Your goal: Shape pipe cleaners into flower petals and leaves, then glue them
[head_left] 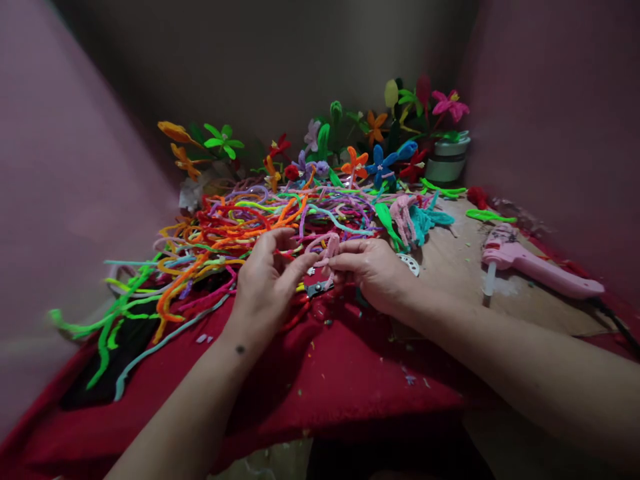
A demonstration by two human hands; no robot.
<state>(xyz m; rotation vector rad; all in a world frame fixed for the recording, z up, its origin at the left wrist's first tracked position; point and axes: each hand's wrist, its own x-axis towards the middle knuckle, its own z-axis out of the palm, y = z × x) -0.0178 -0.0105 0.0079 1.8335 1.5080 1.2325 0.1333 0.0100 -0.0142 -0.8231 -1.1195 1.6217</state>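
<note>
A pink pipe cleaner (331,245), bent into a loop, is held between my two hands over the red cloth. My left hand (267,280) pinches it from the left with thumb and fingers. From the right, the fingertips of my right hand (373,270) close on the same pipe cleaner. Just below the fingers lies a small dark metal tool (317,289), partly covered, its kind unclear. Behind my hands spreads a big tangled heap of pipe cleaners (240,227) in many colours. A white disc with holes (410,264) sits beside my right hand.
A pink glue gun (545,267) rests on a cardboard sheet (450,293) at the right. Pipe-cleaner flowers (383,167) and a white pot (447,159) line the back wall. Bundled pink and teal pipe cleaners (420,219) lie near the cardboard's far side. A dark flat object (110,363) lies left.
</note>
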